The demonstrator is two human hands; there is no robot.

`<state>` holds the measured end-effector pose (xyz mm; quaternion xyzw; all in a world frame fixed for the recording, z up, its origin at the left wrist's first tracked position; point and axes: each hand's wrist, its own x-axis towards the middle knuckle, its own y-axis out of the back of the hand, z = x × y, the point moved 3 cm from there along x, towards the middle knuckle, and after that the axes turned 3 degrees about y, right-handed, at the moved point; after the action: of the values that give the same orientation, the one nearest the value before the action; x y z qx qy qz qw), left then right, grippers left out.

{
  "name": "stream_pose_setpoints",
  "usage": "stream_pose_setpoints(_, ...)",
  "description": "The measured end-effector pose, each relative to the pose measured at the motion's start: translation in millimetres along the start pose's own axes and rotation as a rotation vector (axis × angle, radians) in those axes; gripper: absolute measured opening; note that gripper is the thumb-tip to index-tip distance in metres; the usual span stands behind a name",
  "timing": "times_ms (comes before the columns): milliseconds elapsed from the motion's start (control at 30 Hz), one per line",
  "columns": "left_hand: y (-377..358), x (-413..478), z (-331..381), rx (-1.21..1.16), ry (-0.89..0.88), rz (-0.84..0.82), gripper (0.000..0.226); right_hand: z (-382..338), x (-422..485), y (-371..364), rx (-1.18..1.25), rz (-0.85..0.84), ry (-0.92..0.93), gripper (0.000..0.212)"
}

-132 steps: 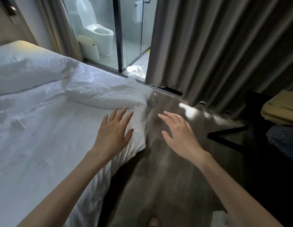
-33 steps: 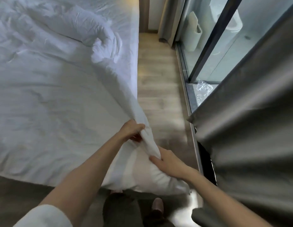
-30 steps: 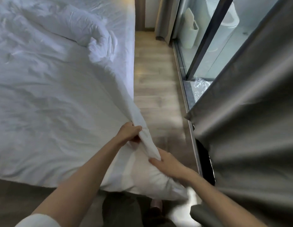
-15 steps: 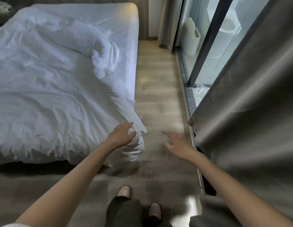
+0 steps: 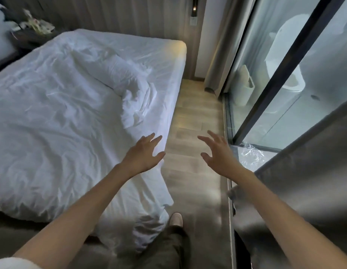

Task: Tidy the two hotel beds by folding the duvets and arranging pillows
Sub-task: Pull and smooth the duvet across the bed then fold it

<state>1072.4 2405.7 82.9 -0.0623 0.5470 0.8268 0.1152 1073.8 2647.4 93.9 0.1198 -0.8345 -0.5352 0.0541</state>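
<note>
**Standing at the bed's corner, hands empty**

We stand on pale plank floor (image 5: 194, 117) between the bed (image 5: 165, 61) and a glass bathroom wall (image 5: 314, 84). Our left hand (image 5: 143, 152) hovers over the mattress edge, our right hand (image 5: 217, 152) above the floor, fingers spread, gripping nothing. The white duvet (image 5: 52, 123) lies crumpled across the bed.

1. A wood floor (image 5: 196, 117) runs along a glass wall (image 5: 328, 105) with a dark frame (image 5: 277, 82).
2. Behind the glass stand a white toilet (image 5: 285, 61) and a white bin (image 5: 243, 86).
3. Crumpled clear plastic (image 5: 250, 154) lies at the foot of the glass.
4. A grey curtain (image 5: 314, 181) hangs at the right.
5. A dark nightstand (image 5: 32, 38) at top left bears clutter.
6. A small light (image 5: 194, 8) glows on the far wall.
</note>
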Motion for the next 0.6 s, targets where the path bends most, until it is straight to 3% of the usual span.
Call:
stream_pose_setpoints(133, 21, 71, 2, 0.066, -0.004, 0.067, 0.063, 18, 84, 33, -0.021, 0.012, 0.034, 0.057)
stream_pose_setpoints(600, 137, 367, -4, -0.1, 0.13, 0.25, 0.063, 59, 404, 101, 0.029, -0.052, 0.09, 0.055)
